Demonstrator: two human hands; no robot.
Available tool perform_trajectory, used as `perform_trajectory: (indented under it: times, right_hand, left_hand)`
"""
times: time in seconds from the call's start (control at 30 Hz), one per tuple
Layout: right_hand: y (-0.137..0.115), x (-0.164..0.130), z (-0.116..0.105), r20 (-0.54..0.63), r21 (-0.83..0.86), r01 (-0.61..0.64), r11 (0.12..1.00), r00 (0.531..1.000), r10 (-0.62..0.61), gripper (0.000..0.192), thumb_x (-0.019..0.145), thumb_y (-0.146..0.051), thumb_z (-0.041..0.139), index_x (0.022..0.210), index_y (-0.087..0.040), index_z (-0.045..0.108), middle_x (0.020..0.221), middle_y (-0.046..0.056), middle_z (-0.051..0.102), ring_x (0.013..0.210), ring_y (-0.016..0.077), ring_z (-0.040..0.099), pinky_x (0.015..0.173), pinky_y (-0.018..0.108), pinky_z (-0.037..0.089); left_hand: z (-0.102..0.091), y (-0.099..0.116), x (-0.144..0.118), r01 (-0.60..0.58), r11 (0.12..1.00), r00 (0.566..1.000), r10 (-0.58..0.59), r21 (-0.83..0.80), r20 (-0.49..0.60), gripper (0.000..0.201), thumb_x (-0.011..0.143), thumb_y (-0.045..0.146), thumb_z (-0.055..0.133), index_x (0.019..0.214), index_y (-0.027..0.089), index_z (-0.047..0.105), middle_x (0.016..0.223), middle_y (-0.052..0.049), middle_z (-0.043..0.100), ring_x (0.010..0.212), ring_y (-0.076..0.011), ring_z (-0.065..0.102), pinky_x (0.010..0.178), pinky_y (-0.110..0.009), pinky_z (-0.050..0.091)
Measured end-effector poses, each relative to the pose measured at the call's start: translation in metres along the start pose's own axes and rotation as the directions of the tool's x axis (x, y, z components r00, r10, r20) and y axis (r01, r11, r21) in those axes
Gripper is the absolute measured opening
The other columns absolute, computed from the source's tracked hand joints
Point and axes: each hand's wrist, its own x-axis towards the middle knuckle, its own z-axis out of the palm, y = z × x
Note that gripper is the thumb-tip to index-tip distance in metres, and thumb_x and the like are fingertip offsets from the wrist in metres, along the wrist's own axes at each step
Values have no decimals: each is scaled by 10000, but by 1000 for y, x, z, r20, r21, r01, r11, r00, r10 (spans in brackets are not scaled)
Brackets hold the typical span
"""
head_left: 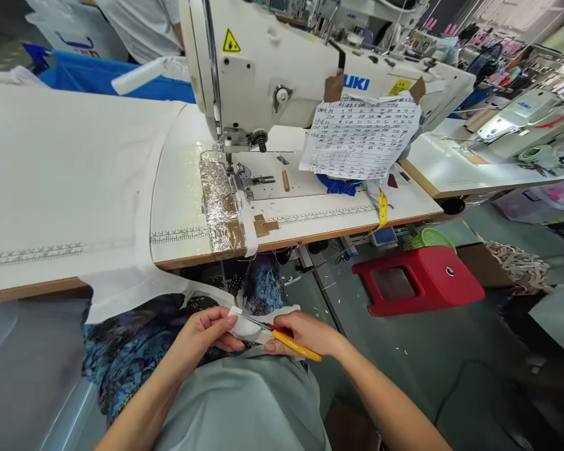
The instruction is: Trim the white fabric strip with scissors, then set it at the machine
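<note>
Below the sewing machine [263, 56], on its near side, your left hand [216, 329] pinches some white fabric [249, 329]. There too, your right hand [305, 332] grips orange-handled scissors [297, 346], blades pointing toward your left hand. A handwritten sheet [361, 138] hangs on the sewing machine's front.

Near, the scissors [286, 339] pair bright metal blades [254, 321] with smooth plastic handles [301, 348] by matt cloth [120, 302], while the smooth surface [176, 197] has a wooden edge [310, 238] and glossy, crinkled tape [217, 194], and the stool [435, 285] at right is shiny plastic.
</note>
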Motion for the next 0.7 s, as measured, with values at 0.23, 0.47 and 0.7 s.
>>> perform_trajectory:
  times: [0.23,0.47,0.7]
  right_hand:
    - [-7,2,3,-86,-196,-59,979,995,42,406,844,-553,610,686,-184,545,634,-16,515,554,111,354,525,246,176]
    - [-10,3,9,-154,-214,-105,971,985,73,479,802,-626,624,631,-188,532,603,-8,558,538,120,436,525,245,196]
    - [-16,10,7,-166,-288,-75,955,986,27,436,832,-599,577,689,-195,496,634,-8,553,553,125,443,532,251,184]
  left_hand:
    - [-3,0,0,12,1000,1000,-12,0,-5,594,520,677,808,731,149,634,574,-43,718,559,-163,684,551,-195,511]
    - [-6,-3,1,11,1000,1000,-11,-17,8,587,529,671,806,732,148,634,582,-44,722,540,-151,675,542,-189,499]
    - [-7,-6,-3,-7,1000,1000,7,-24,20,550,568,652,797,691,163,577,567,-56,715,545,-164,680,542,-196,492]
